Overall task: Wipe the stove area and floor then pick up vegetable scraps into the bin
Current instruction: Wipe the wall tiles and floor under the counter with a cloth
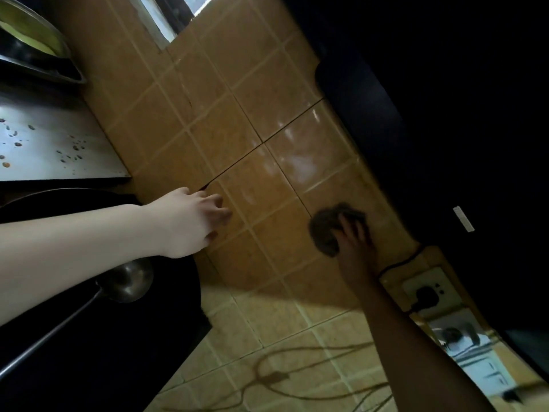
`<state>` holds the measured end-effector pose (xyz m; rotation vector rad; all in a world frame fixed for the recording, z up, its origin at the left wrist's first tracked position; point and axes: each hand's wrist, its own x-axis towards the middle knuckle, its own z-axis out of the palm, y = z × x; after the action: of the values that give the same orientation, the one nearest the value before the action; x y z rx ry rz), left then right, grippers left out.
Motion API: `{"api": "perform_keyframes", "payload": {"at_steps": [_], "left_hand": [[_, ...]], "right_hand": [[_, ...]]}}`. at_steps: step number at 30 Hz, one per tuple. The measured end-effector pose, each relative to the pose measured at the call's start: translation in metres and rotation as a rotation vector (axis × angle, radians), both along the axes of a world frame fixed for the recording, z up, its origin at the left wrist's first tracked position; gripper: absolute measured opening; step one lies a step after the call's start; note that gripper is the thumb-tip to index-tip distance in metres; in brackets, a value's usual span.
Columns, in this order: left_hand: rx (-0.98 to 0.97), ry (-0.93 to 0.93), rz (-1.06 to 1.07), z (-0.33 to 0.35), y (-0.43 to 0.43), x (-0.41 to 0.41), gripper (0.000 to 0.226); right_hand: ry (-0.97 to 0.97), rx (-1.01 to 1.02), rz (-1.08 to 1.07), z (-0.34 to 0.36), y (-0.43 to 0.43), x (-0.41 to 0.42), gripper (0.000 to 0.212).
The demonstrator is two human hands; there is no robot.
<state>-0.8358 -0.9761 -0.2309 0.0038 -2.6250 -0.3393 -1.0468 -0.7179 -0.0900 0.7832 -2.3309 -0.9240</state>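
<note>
- Head view, tilted hard: my left hand (193, 221) sits mid-frame on the tiled wall (237, 129), fingers loosely curled, fingertips touching the tile, nothing in it.
- My right hand (353, 242) is right of centre, well apart from the left, deep in shadow. Its fingers lie across a dark bunched cloth (323, 230) pressed to the tiles. I cannot tell whether the thumb hooks round it.
- Left edge: a steel surface (53, 144) speckled with brown spots, cut off by the frame.
- Lower left: a ladle (127, 281), its bowl partly hidden under my forearm.
- Right side: a black mass I can't make out, above a wall socket (424, 292).
</note>
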Motion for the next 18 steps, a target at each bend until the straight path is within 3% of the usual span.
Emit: {"api": "perform_keyframes", "payload": {"at_steps": [3, 6, 18], "left_hand": [[0.021, -0.006, -0.034, 0.0, 0.009, -0.003, 0.039], [0.048, -0.042, -0.053, -0.003, 0.015, -0.005, 0.042], [0.052, -0.064, 0.012, -0.016, -0.009, 0.006, 0.037]], "right_hand": [[0.022, -0.193, 0.008, 0.005, 0.013, 0.004, 0.054], [0.015, -0.228, -0.039, -0.012, 0.021, 0.004, 0.053], [-0.194, 0.232, -0.06, -0.118, 0.037, -0.001, 0.047]]}}
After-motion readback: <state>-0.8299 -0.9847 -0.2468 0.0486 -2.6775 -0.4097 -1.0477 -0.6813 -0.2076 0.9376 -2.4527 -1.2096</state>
